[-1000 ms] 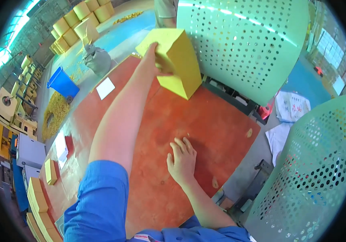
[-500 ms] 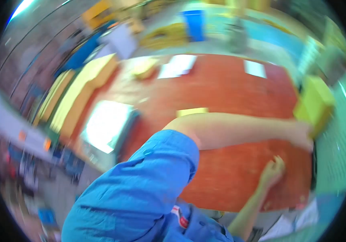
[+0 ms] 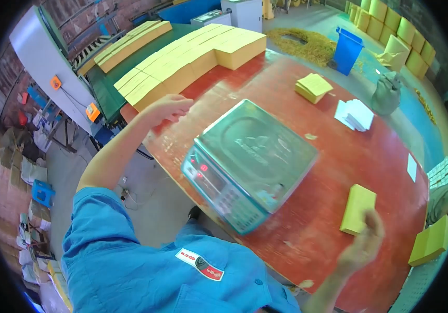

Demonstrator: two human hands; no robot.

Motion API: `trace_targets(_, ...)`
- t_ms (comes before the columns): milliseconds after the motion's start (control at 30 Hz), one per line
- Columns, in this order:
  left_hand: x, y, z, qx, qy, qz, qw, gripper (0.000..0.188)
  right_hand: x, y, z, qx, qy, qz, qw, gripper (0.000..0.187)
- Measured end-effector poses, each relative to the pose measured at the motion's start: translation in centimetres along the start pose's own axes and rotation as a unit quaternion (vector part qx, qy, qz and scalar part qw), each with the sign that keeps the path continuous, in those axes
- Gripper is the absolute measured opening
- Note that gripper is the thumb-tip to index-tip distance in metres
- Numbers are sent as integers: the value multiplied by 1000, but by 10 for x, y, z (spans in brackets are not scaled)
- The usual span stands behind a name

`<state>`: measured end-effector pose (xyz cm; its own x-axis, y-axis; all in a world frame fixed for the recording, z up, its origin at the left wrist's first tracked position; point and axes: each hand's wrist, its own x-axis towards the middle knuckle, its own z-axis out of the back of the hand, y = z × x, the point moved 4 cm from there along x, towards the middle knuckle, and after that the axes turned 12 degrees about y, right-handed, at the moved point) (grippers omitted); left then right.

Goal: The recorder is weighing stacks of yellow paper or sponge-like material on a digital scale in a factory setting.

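My left hand point(image 3: 171, 110) is raised at the table's left edge, fingers loosely stretched and nothing in them. It is nearest to the long row of yellow paper stacks point(image 3: 182, 65). A digital scale point(image 3: 258, 148) with a bare metal pan and a teal keypad panel stands between my hands. Somewhat smeared by motion, my right hand point(image 3: 364, 242) hovers with bent fingers apart over the near right of the table. Just beyond its fingers lies a yellow paper block point(image 3: 358, 206), partly covered by the fingertips. Whether they touch cannot be seen.
The red table point(image 3: 333, 161) also carries a small yellow stack point(image 3: 313, 86) and white papers point(image 3: 355, 115). Another yellow block point(image 3: 430, 241) sits beyond its right edge. A blue bin point(image 3: 347, 50) and a grey-green sack point(image 3: 387, 93) stand on the floor behind.
The view has swung left. My left hand has let go of the yellow block at the right and moved across to the paper row. My right hand is beside the yellow block on the table.
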<state>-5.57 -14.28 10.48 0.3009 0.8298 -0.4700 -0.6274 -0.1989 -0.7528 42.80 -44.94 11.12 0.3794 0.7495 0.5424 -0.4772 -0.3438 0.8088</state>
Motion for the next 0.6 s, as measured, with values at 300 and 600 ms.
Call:
trace_targets(300,176,20,154,151,-77,-180,969,49,-90,58,-496,387,531,-205,725,54)
trace_targets(600,413,-79,199,436,-207,-376,791,58,-93,9,-582,-132,385,-10,914,53)
